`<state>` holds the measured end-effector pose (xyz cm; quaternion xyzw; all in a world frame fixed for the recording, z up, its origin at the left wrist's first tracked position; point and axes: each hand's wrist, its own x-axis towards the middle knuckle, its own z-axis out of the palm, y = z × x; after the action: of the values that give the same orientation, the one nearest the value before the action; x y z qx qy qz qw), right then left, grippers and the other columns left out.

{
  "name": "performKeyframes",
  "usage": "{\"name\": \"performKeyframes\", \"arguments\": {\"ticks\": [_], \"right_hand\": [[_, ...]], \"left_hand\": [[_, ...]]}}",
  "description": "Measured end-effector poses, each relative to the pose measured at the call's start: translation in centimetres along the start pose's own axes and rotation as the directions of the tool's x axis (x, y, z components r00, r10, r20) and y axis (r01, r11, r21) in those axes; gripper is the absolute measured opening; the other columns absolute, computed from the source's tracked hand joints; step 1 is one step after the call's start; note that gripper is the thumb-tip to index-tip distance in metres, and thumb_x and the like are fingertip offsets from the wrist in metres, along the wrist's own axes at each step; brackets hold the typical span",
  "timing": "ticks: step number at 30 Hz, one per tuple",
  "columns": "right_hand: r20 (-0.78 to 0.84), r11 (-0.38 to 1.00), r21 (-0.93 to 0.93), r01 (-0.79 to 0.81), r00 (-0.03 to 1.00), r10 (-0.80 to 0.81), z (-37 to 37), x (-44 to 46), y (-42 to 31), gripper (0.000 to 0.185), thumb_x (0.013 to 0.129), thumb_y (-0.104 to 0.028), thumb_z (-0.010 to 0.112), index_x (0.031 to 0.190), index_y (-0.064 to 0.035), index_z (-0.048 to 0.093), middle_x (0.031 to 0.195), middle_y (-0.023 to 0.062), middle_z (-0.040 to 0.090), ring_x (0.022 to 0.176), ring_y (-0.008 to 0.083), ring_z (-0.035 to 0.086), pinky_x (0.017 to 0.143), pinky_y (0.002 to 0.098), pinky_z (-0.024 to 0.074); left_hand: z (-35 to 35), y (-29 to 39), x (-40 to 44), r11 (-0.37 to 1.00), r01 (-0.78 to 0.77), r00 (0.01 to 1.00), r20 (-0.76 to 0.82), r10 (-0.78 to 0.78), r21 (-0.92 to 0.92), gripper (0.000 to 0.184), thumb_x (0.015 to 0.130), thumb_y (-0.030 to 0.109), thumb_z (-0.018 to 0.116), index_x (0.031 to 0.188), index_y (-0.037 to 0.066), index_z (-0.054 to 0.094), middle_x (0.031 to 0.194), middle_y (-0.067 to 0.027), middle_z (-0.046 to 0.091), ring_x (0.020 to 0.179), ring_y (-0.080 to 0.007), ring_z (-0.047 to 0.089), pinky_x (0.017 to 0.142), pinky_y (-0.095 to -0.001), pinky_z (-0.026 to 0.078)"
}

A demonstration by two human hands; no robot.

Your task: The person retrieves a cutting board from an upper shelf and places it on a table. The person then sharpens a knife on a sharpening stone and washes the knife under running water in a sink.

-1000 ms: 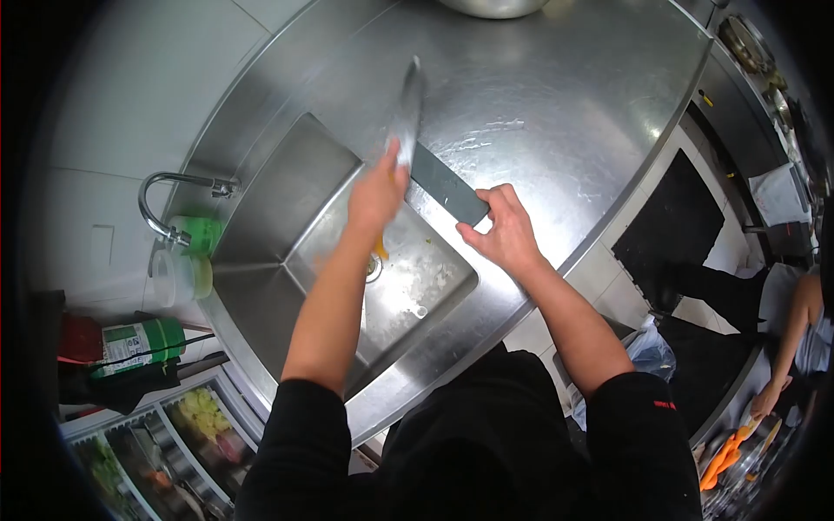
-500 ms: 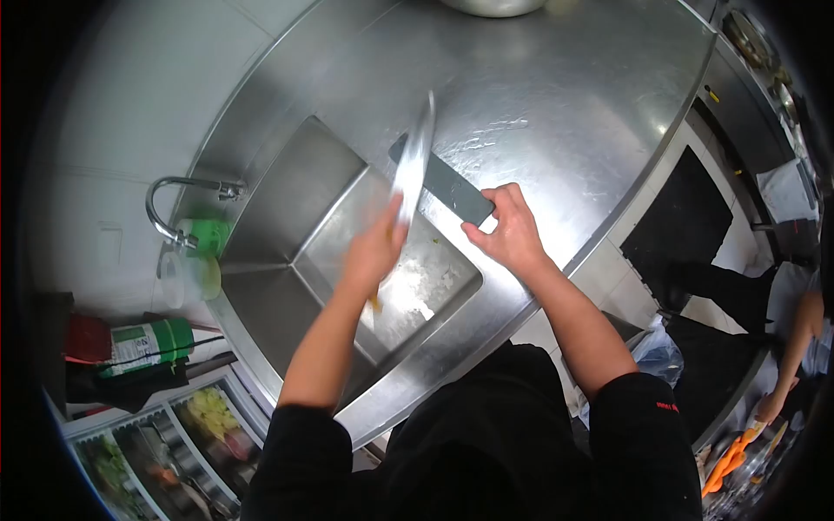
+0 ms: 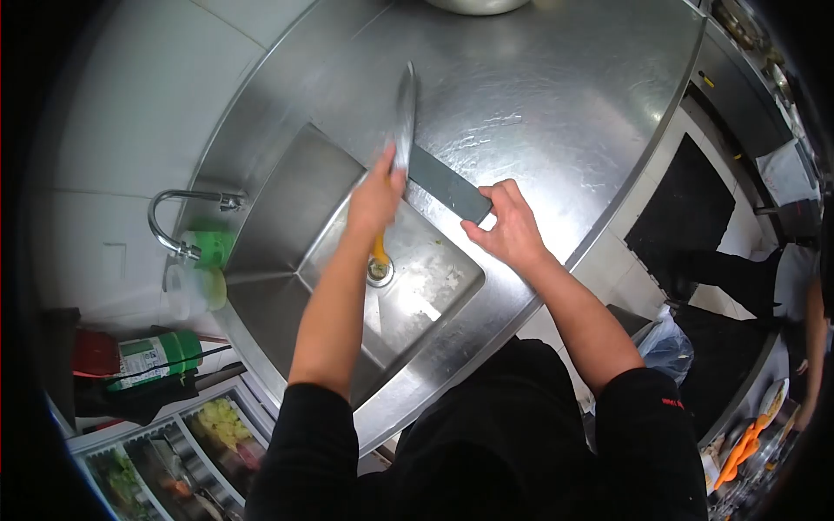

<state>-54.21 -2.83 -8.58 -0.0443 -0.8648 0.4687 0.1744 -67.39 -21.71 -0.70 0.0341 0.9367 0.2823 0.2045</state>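
A large knife (image 3: 407, 113) with a yellow handle (image 3: 379, 248) is gripped in my left hand (image 3: 375, 198). Its blade, slightly blurred, points away from me and lies across the far end of a dark grey sharpening stone (image 3: 450, 186). That end of the stone is hidden behind the blade. At the near end, my right hand (image 3: 511, 226) pinches the stone between thumb and fingers. The stone lies on the steel counter (image 3: 539, 130), along the edge of the sink (image 3: 434, 286).
A curved faucet (image 3: 174, 213) rises at the left, beside green and clear containers (image 3: 208, 252). Food bins (image 3: 221, 425) sit at lower left. A metal bowl (image 3: 478, 5) stands at the counter's far edge. Another person's arm (image 3: 813, 356) shows at far right, near orange-handled tools (image 3: 738, 453).
My left hand and the knife have moved away from me, along the stone to its far end. My right hand keeps its hold on the near end.
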Motion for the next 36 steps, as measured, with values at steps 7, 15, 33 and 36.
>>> {"name": "performKeyframes", "arguments": {"ticks": [7, 15, 33, 36], "right_hand": [[-0.022, 1.000, 0.011, -0.007, 1.000, 0.008, -0.2, 0.0, 0.1, 0.052, 0.072, -0.019, 0.085, 0.115, 0.0000, 0.063, 0.105, 0.0113, 0.057, 0.086, 0.0267, 0.064, 0.074, 0.0367, 0.0560], [0.037, 0.999, -0.010, -0.052, 0.998, 0.052, -0.3, -0.1, -0.5, 0.052, 0.070, -0.021, 0.085, 0.113, 0.0002, 0.063, 0.105, 0.0149, 0.057, 0.094, 0.0332, 0.063, 0.081, 0.0403, 0.0553], [0.008, 0.998, -0.054, 0.012, 1.000, -0.012, -0.1, 0.1, -0.2, 0.054, 0.071, -0.021, 0.085, 0.114, 0.0011, 0.062, 0.103, 0.0126, 0.056, 0.080, 0.0247, 0.061, 0.073, 0.0356, 0.0550], [0.014, 0.998, -0.056, 0.013, 1.000, -0.012, -0.1, 0.2, 0.0, 0.054, 0.071, -0.021, 0.085, 0.115, 0.0010, 0.062, 0.103, 0.0129, 0.056, 0.080, 0.0247, 0.061, 0.072, 0.0355, 0.0552]], "left_hand": [[1.4, -8.7, -15.3, 0.968, -0.141, 0.979, 0.175, 0.105, 0.210, 0.059, 0.099, 0.033, 0.060, 0.154, 0.032, 0.038, 0.112, -0.0252, 0.070, 0.101, -0.0438, 0.068, 0.090, -0.0472, 0.054], [1.2, -0.5, 2.8, 0.998, 0.020, 0.997, -0.072, -0.016, 0.053, 0.057, 0.101, 0.043, 0.049, 0.155, 0.032, 0.036, 0.102, -0.0223, 0.071, 0.094, -0.0408, 0.069, 0.085, -0.0476, 0.053], [1.8, -1.3, 4.7, 0.987, 0.100, 0.963, -0.260, -0.064, 0.126, 0.055, 0.101, 0.046, 0.049, 0.154, 0.038, 0.037, 0.091, -0.0183, 0.074, 0.086, -0.0410, 0.070, 0.082, -0.0500, 0.054], [4.4, 0.5, -0.9, 0.931, -0.068, 0.988, -0.103, 0.112, 0.360, 0.055, 0.101, 0.046, 0.046, 0.154, 0.036, 0.036, 0.091, -0.0180, 0.074, 0.085, -0.0409, 0.070, 0.083, -0.0502, 0.055]]}}
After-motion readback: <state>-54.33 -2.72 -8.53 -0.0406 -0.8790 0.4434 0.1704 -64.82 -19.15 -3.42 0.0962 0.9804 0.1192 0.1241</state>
